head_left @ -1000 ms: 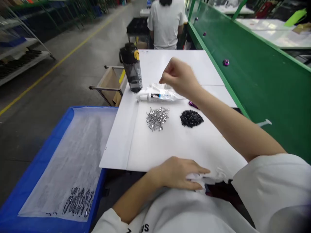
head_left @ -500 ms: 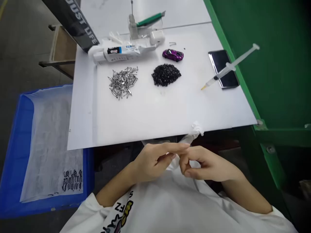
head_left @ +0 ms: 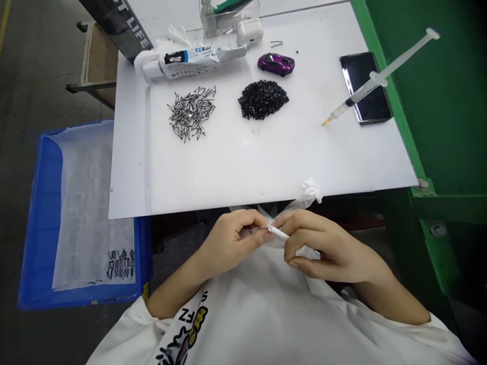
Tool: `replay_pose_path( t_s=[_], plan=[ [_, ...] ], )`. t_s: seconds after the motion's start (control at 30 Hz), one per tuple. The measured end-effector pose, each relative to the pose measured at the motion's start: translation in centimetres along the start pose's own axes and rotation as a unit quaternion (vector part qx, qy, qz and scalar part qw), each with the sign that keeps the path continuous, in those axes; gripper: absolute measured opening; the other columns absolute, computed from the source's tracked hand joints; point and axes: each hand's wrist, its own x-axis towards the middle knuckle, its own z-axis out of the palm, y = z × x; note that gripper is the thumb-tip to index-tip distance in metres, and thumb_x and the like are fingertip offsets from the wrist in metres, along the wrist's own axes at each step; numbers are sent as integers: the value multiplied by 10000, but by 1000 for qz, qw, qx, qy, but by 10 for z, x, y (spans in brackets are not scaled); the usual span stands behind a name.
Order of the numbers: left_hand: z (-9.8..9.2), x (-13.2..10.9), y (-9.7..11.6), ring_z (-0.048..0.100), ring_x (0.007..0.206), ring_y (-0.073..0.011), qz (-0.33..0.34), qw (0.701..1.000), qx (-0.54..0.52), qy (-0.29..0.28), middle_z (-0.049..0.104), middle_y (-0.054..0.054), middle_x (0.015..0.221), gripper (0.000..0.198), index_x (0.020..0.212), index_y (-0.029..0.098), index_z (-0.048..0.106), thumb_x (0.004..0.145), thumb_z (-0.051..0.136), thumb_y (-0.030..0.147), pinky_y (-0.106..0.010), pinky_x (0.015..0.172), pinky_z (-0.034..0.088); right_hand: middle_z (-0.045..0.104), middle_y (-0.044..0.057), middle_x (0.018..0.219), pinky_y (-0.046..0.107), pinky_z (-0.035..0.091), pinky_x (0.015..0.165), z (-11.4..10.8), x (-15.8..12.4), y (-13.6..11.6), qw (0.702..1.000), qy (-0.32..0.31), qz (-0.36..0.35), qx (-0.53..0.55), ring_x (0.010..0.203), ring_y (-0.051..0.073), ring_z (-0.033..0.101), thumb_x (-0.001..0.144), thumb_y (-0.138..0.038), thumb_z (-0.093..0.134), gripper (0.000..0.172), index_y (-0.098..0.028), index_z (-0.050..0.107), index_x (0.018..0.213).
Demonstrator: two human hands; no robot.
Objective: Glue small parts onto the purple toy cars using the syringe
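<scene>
My left hand (head_left: 224, 246) pinches one end of a folded white strip (head_left: 279, 233) between thumb and fingers. Curled around its other end is my right hand (head_left: 329, 246), close beside the left. Whether the strip is tissue or thin plastic, I cannot tell. Both hands are over my lap, just below the table's front edge. Behind them, a crumpled white wad (head_left: 312, 189) sits on that edge, with translucent film hanging below it. Further up the white table lie a pile of thin black-outlined leaf-shaped pieces (head_left: 192, 112) and a heap of small shiny black pieces (head_left: 262, 100).
A syringe (head_left: 367, 87) with an amber tip rests across a phone (head_left: 367, 96) on the right. A purple toy car (head_left: 276, 64), a white tube (head_left: 201, 60) and a white case (head_left: 250, 31) lie towards the back. A blue crate (head_left: 32, 223) holding lined sheets stands left.
My fingers have shifted, and the folded white strip now shows between my hands. The view has tilted down slightly, so the table's items sit higher in the picture.
</scene>
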Motion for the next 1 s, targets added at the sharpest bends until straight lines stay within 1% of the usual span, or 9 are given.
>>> replay_pose_path(
  t_s=[0.1,0.2,0.27,0.33,0.43,0.57,0.7,0.83,1.0],
  plan=[
    [3,3,-1,401,512,-66,23,998,-23,49,479,53,602,261,776,175,544,873,513,414,-189,482,315,505,16,831,191,444,622,-6,2,1,998,12,51,37,721,71,506,791,-103,542,96,-194,562,811],
    [5,9,0,384,472,-63,74,985,100,121,458,67,558,204,824,182,558,893,487,361,-193,479,311,522,9,827,172,428,568,-13,8,1,992,19,126,12,672,57,502,811,-132,541,77,-198,574,789],
    [5,16,-1,382,455,-69,119,942,245,196,468,68,533,158,846,185,594,883,505,310,-207,482,301,536,7,832,173,429,563,-17,16,2,984,32,169,-44,651,53,505,822,-162,540,72,-196,587,779],
    [4,25,-3,410,479,-90,151,875,380,259,492,57,522,128,791,187,611,859,537,267,-228,495,293,553,13,856,189,442,582,-18,25,5,973,47,194,-121,644,56,513,826,-187,535,82,-187,596,770],
    [1,34,-8,467,573,-136,179,806,483,290,558,31,565,130,728,186,605,835,560,244,-266,566,329,574,22,861,228,457,598,-16,36,8,954,32,192,-228,633,75,526,822,-201,529,100,-171,605,765],
    [-4,37,-12,507,677,-172,178,819,474,269,608,22,652,85,875,201,619,823,591,262,-306,669,361,579,55,846,265,454,555,-16,36,4,926,12,155,-343,583,97,510,833,-200,512,135,-148,622,775],
    [-6,39,-14,520,812,-202,194,824,454,279,622,-35,847,188,980,183,597,804,612,247,-326,716,381,593,101,946,281,483,614,-17,25,-5,903,128,122,-391,727,144,585,833,-200,541,102,-142,618,801],
    [-7,42,-15,490,850,-198,266,811,439,281,601,-39,874,72,855,208,627,810,591,164,-319,734,405,629,24,797,223,490,599,-11,23,-2,937,174,86,-289,712,102,583,828,-147,556,35,-176,571,840],
    [-10,39,-15,480,968,-232,252,817,455,250,628,-38,962,162,918,259,685,825,581,177,-367,801,424,680,12,854,273,536,708,-3,27,15,958,131,79,-244,800,124,616,841,-148,540,66,-189,548,891]
  ],
)
